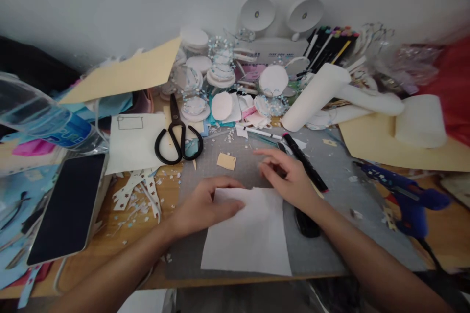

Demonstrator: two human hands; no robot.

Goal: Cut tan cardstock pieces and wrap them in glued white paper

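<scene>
Table: wood-topped surface [101,254], heavily loaded at the back and both sides; the clutter seems pushed outward to leave working room in front of the person.
Mat: grey flat cutting mat [332,254] on the table, presumably laid there to protect the wood.
Sheet: white rectangular sheet of paper [249,242], at front centre over the mat, squared roughly to the person, a position judged to keep it within reach of both hands.
Phone: dark-screened flat smartphone [69,205], left side, screen up, outside the working area.
Glue gun: blue plastic glue gun [407,200], lying at right, nozzle toward the mat; likely parked there as a tool within reach.
Left hand: hand [209,208] grasping the sheet at its upper left, thumb flat on top, fingers along and behind the far edge; the grip appears meant to steady it. Forearm enters from lower left.
Right hand: hand [288,181] at the sheet's upper right corner, index finger extended leftward, thumb below it, remaining fingers curled. Whether it pinches anything cannot be told. Forearm enters from lower right.
Scissors: black-handled metal scissors [176,139], blades pointing away, handles toward the person, convenient for pick-up.
Marker: black cylindrical marker [304,162] with pink ends, lying aslant just beside the right hand.
Card: small tan rectangular card piece [226,161], flat on the mat beyond the sheet, untouched.
</scene>
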